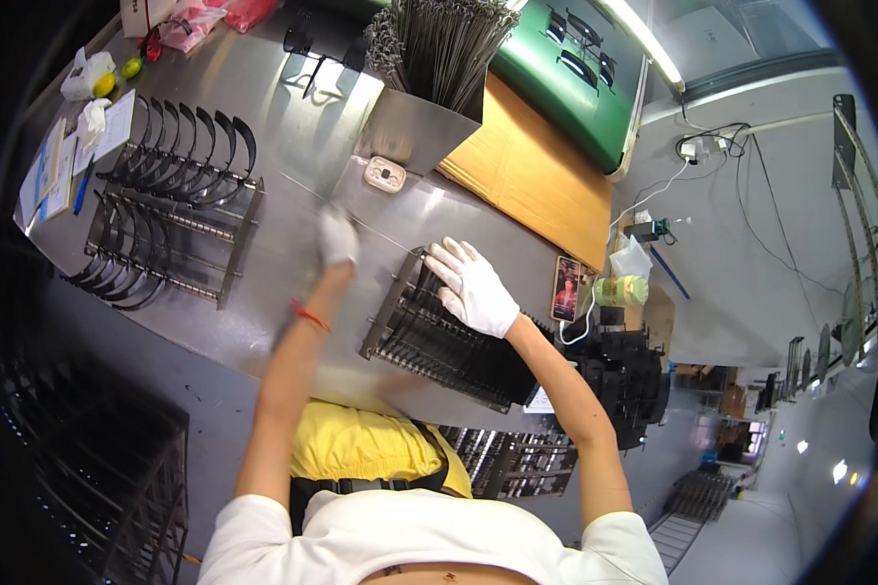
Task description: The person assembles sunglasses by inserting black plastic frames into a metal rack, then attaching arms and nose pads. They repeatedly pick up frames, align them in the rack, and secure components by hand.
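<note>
Several papers (115,127) well left of the dark slatted rack (458,343) and a pale sheet (539,401) at its lower right end, markings too small to read. Right hand (474,291) palm-down on the rack's upper edge, fingers nearly straight; cannot tell whether gripping. Left hand (339,240) left of the rack, blurred; cannot tell whether open or closed. Thin wire (384,235) just off the rack's upper left corner.

White-gloved right hand (473,290) rests on a dark rack's (385,317) far side; blurred gloved left hand (339,239) over metal counter (288,219).
</note>
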Available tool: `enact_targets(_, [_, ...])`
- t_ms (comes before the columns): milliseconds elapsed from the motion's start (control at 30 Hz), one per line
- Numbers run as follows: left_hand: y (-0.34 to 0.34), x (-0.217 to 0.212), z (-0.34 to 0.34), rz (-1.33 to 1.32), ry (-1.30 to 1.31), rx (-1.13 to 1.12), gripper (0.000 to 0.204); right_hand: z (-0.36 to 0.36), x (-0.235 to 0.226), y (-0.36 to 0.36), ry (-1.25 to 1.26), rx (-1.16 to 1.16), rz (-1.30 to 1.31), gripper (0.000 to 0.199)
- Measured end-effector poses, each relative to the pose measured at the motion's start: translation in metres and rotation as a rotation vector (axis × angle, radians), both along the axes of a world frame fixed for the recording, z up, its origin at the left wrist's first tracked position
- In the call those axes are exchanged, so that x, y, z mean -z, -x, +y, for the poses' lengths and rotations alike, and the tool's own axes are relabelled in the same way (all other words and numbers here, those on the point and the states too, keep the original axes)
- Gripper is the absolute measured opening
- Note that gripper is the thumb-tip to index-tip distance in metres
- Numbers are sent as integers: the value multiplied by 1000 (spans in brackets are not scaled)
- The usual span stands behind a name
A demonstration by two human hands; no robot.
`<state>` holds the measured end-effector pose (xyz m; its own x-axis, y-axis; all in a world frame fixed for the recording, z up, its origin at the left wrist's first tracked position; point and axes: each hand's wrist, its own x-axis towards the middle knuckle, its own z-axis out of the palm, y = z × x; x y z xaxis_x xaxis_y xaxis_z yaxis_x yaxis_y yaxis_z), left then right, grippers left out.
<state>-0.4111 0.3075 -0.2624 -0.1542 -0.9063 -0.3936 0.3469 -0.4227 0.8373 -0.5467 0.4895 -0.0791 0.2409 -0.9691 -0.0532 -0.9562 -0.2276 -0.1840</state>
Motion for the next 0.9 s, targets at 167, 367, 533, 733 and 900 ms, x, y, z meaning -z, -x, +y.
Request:
enact_targets(167, [22, -24, 56, -260, -115, 640, 33, 7, -3, 5, 20, 2, 26, 50])
enact_targets(367, [17, -25, 48, -188, -145, 681, 26, 8, -12, 2, -28, 21, -14, 52])
enact_targets(533, [0, -25, 27, -107, -148, 519, 37, 100, -30, 65, -47, 239, 36, 56])
enact_targets(733, [23, -67, 76, -302, 127, 690, 15, 144, -9, 76, -84, 377, -183, 51])
enact_targets(900, [22, -4, 58, -514, 465, 572, 22, 158, 4, 86, -105, 614, -321, 46])
